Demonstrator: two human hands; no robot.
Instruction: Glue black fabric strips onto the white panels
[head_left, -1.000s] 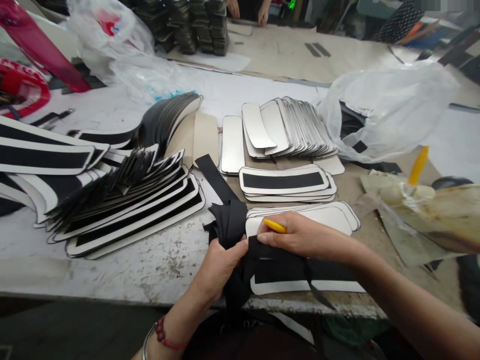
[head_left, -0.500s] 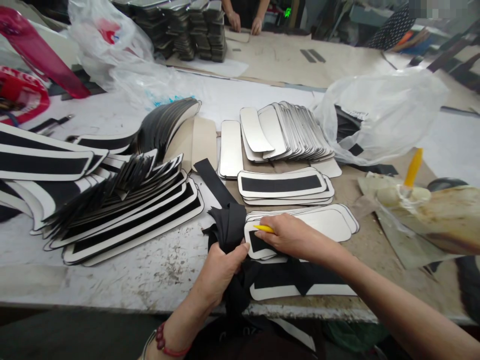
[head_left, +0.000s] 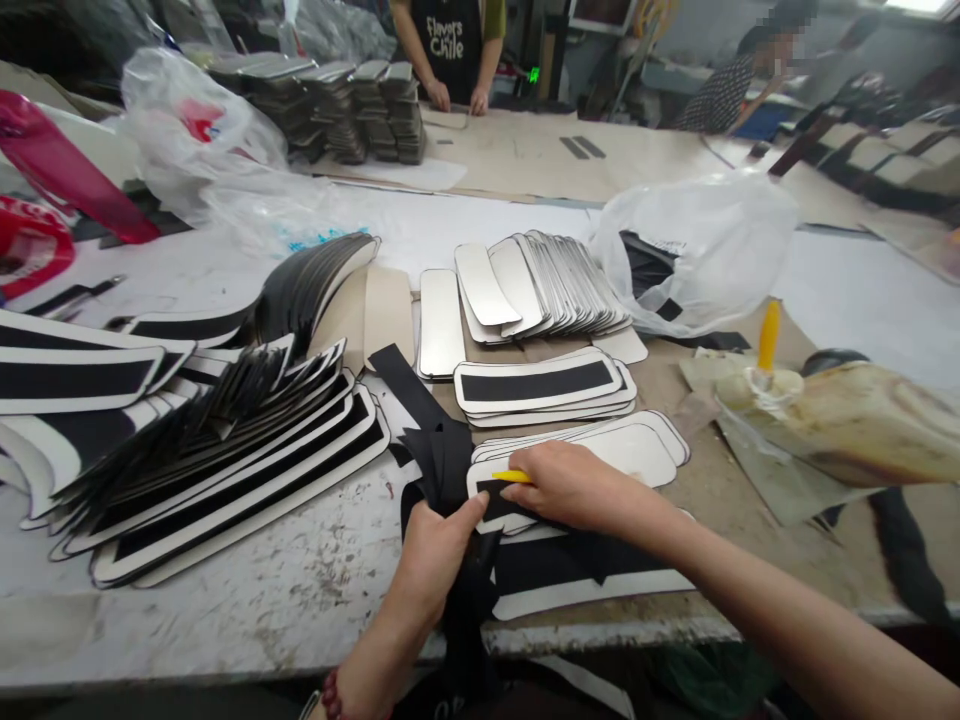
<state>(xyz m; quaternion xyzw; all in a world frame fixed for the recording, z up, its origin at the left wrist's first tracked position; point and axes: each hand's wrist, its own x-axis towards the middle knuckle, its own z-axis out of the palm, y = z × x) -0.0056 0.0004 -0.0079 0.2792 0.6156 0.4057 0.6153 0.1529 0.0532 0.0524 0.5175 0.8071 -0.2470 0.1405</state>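
Observation:
My left hand [head_left: 435, 555] is closed round a bunch of black fabric strips [head_left: 444, 465], its thumb at the left end of a white panel [head_left: 474, 482] with rounded corners. My right hand [head_left: 570, 485] grips a yellow pointed tool [head_left: 511, 477], whose tip points left over that panel. Under the right hand, a black strip [head_left: 491, 497] lies on the panel, partly hidden by the fingers. More plain white panels [head_left: 645, 450] are stacked just behind. Close to the table's front edge is another white panel [head_left: 600, 597] with black material across it.
Finished-looking panels with black centres [head_left: 247, 500] fan out at left. Behind my hands are a small panel stack [head_left: 536, 385] and a row of white panels [head_left: 570, 285]. A plastic bag [head_left: 720, 240] and a stained container with a yellow handle [head_left: 862, 420] stand right. A co-worker [head_left: 450, 50] stands across.
The view has tilted up and swung slightly right, showing more of the co-worker. Both hands keep their grips, and the yellow tool stays near the panel's left end.

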